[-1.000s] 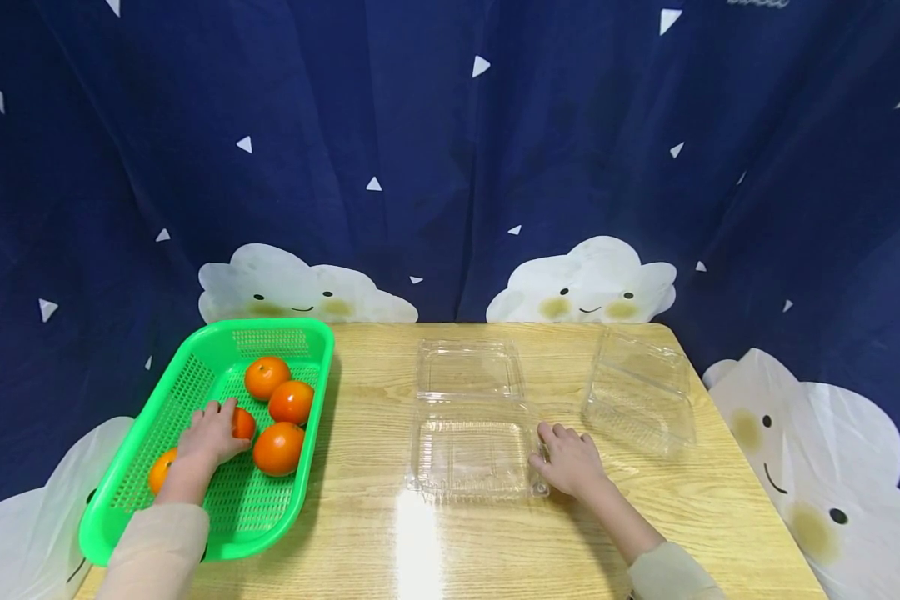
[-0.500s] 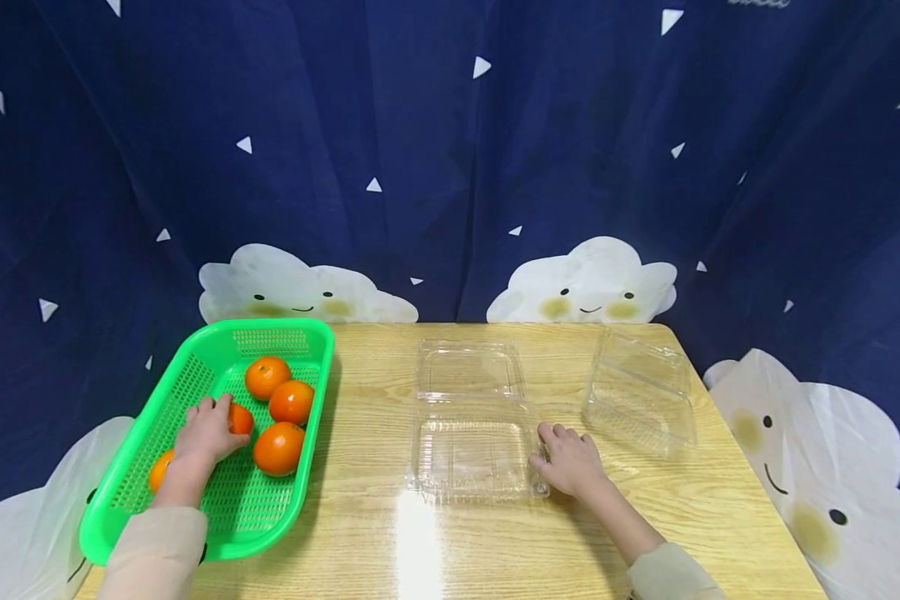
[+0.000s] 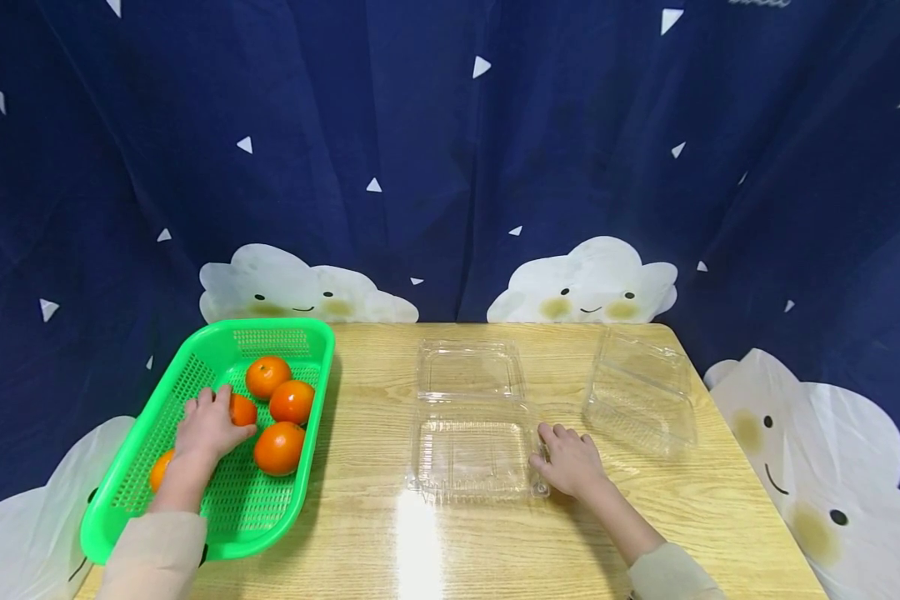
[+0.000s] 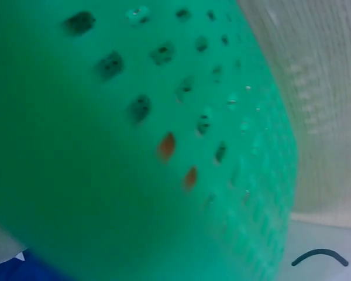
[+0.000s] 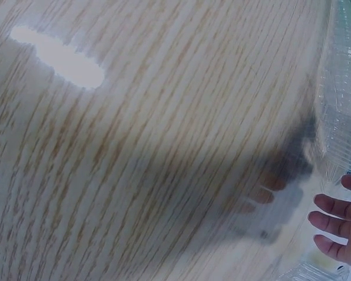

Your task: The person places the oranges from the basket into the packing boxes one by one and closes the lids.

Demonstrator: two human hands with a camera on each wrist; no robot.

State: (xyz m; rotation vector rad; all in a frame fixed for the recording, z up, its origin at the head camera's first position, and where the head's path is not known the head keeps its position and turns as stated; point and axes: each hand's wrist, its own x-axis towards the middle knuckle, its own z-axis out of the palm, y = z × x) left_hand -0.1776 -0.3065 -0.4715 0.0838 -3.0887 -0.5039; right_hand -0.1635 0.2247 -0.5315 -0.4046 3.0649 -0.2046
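Observation:
In the head view a green plastic basket (image 3: 317, 433) stands on the left, with several oranges in it. My left hand (image 3: 207, 425) reaches inside and grips one orange (image 3: 243, 410), fingers over its left side and thumb at its near side. A second orange (image 3: 161, 469) is partly hidden behind that wrist. Mid-table lies a clear plastic clamshell box (image 3: 471, 454), its lid laid back. My right hand (image 3: 570, 461) touches the box's right edge with loosely bent fingers. The left wrist view shows the basket's wall (image 4: 181, 88), not the hand; the right wrist view shows the relaxed fingers (image 5: 333, 224).
Another clear clamshell box (image 3: 637, 392) stands half-raised at the right rear of the wooden table (image 3: 360, 533). Three more oranges (image 3: 279, 448) lie along the basket's right side. A dark blue curtain (image 3: 420, 125) with clouds hangs behind the table.
My left hand and the gripped orange have shifted slightly toward the back of the basket. The right hand and both boxes have stayed put.

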